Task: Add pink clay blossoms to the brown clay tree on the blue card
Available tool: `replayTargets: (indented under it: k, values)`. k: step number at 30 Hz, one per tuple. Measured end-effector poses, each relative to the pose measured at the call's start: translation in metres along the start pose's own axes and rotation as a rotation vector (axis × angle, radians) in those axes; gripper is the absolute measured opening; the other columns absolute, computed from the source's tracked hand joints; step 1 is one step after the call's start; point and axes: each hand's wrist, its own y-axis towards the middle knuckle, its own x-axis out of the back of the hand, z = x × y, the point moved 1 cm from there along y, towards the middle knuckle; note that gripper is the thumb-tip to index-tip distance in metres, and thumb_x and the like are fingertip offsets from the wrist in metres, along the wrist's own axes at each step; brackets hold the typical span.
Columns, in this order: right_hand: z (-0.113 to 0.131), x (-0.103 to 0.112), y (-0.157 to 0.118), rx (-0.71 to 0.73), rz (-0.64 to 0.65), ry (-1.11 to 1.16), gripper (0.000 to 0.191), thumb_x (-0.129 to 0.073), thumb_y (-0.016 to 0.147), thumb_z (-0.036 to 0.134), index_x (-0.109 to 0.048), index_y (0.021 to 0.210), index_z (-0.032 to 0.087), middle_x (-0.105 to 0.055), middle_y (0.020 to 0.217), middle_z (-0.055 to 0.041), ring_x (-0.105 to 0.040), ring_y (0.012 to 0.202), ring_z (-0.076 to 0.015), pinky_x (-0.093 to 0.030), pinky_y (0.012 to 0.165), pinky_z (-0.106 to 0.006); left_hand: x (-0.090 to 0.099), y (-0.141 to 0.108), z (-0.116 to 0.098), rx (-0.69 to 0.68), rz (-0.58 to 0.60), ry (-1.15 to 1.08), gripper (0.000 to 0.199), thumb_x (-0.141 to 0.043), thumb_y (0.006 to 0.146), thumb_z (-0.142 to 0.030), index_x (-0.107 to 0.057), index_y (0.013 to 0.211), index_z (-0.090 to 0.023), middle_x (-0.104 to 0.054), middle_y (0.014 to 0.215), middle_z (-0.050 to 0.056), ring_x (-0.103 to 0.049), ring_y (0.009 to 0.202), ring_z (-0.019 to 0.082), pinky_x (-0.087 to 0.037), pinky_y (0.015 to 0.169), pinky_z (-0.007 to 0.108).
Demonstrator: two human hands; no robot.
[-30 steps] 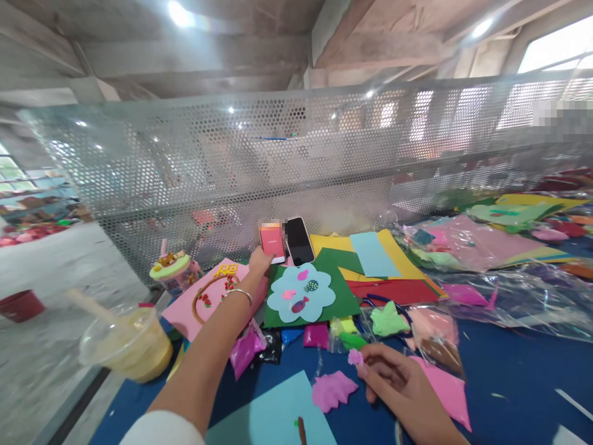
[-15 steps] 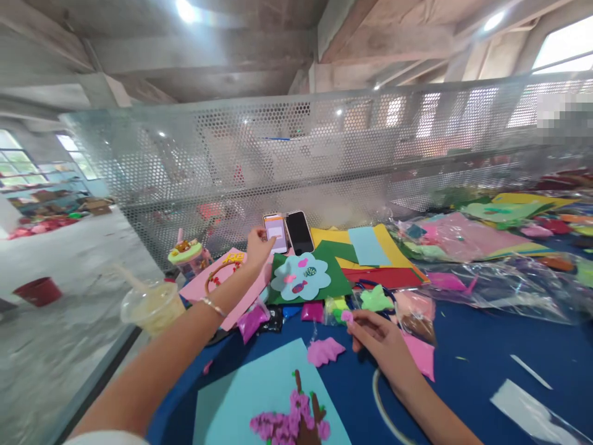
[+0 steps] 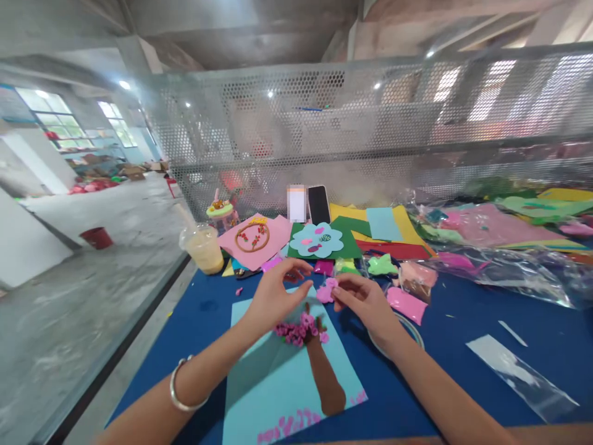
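My right hand [image 3: 364,303] is closed in a pinch on a small piece of pink clay [image 3: 332,282], just above the table. A larger pink clay lump [image 3: 324,294] lies right at its fingertips, partly overlapped by the held piece. With thumb and fingers apart, my left hand [image 3: 282,290] hovers empty over a light blue sheet [image 3: 264,377]. On this sheet is a clay tree with a brown trunk [image 3: 324,377] and a cluster of pink blossoms [image 3: 296,332]. Pink dabs run along the sheet's lower edge.
Two phones, one lit [image 3: 297,204] and one dark [image 3: 319,204], lean against the perforated metal screen [image 3: 259,142]. Behind my hands lie a scalloped blue paper [image 3: 317,240], pink paper [image 3: 278,228] and clay packets [image 3: 407,304]. A drink cup [image 3: 204,248] stands near the left edge.
My left hand has left the lit phone and come back over the blue sheet. My right hand still pinches pink clay. The camera view has shifted, showing more of the sheet.
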Motion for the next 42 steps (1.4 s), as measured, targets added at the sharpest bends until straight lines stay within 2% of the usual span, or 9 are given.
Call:
replayTargets:
  k: [2,4,6,8,14,21,26,32,42]
  values:
    - [0.004,-0.003,-0.003,0.051,0.125,-0.146,0.014,-0.067,0.075,0.030,-0.062,0.079,0.017,-0.062,0.065,0.0003,-0.059,0.053,-0.0126,-0.046,0.055,-0.025,0.011,-0.002,-0.002,0.051,0.047,-0.062,0.013,-0.059,0.074,-0.025,-0.065,0.086,-0.022,-0.069,0.088,0.004,-0.064,0.080,0.017,-0.051,0.076,0.029]
    - [0.006,-0.006,-0.003,0.116,0.213,-0.239,0.009,-0.062,0.078,0.026,-0.061,0.079,0.017,-0.062,0.069,-0.0010,-0.059,0.056,-0.0133,-0.048,0.057,-0.026,0.019,-0.006,-0.005,0.113,0.186,-0.088,0.015,-0.060,0.076,-0.029,-0.067,0.086,-0.021,-0.070,0.090,0.004,-0.064,0.082,0.017,-0.051,0.075,0.028]
    - [0.007,-0.009,-0.003,0.175,0.275,-0.288,0.004,-0.060,0.078,0.021,-0.061,0.078,0.018,-0.063,0.071,-0.0015,-0.060,0.058,-0.0133,-0.049,0.058,-0.026,0.022,-0.012,-0.007,0.168,0.319,-0.119,0.020,-0.060,0.078,-0.032,-0.068,0.091,-0.019,-0.070,0.094,0.005,-0.064,0.084,0.017,-0.050,0.076,0.028]
    - [0.008,-0.012,-0.002,0.224,0.307,-0.325,0.005,-0.059,0.075,0.015,-0.061,0.077,0.018,-0.064,0.072,-0.0013,-0.060,0.059,-0.0130,-0.048,0.058,-0.025,0.023,-0.019,-0.008,0.213,0.372,-0.170,0.023,-0.060,0.079,-0.033,-0.067,0.095,-0.017,-0.069,0.097,0.006,-0.063,0.086,0.017,-0.049,0.078,0.028]
    - [0.006,-0.017,0.000,0.313,0.323,-0.419,0.017,-0.055,0.067,0.003,-0.062,0.074,0.017,-0.062,0.069,0.0006,-0.058,0.057,-0.0108,-0.047,0.057,-0.021,0.017,-0.034,-0.004,0.251,0.245,-0.274,0.023,-0.060,0.080,-0.031,-0.066,0.097,-0.015,-0.068,0.101,0.007,-0.062,0.091,0.017,-0.048,0.079,0.027]
    - [-0.006,-0.016,0.002,0.306,0.296,-0.430,0.012,-0.056,0.069,0.007,-0.061,0.073,0.017,-0.062,0.067,0.0006,-0.058,0.055,-0.0108,-0.047,0.055,-0.021,0.005,-0.042,0.008,0.220,0.221,-0.273,0.025,-0.059,0.081,-0.029,-0.065,0.100,-0.015,-0.068,0.101,0.009,-0.062,0.090,0.018,-0.048,0.073,0.025]
    - [-0.010,-0.017,0.002,0.271,0.284,-0.432,0.004,-0.059,0.076,0.017,-0.064,0.075,0.017,-0.065,0.070,-0.0028,-0.058,0.056,-0.0123,-0.048,0.056,-0.024,0.000,-0.043,0.012,0.295,0.172,-0.322,0.024,-0.062,0.077,-0.028,-0.066,0.096,-0.014,-0.069,0.094,0.009,-0.063,0.085,0.018,-0.049,0.072,0.025]
    - [-0.011,-0.016,0.001,0.241,0.269,-0.434,0.005,-0.060,0.075,0.016,-0.065,0.075,0.016,-0.065,0.068,-0.0030,-0.058,0.055,-0.0130,-0.048,0.055,-0.025,-0.001,-0.044,0.014,0.363,0.170,-0.409,0.023,-0.066,0.073,-0.031,-0.068,0.090,-0.015,-0.068,0.092,0.008,-0.062,0.083,0.018,-0.048,0.071,0.026]
    - [-0.016,-0.016,-0.002,0.291,0.108,-0.399,0.006,-0.060,0.074,0.016,-0.065,0.077,0.017,-0.066,0.072,-0.0043,-0.061,0.060,-0.0148,-0.050,0.058,-0.026,-0.011,-0.052,0.024,0.547,0.118,-0.678,0.025,-0.075,0.068,-0.034,-0.067,0.078,-0.014,-0.064,0.077,0.005,-0.058,0.071,0.012,-0.044,0.069,0.023]
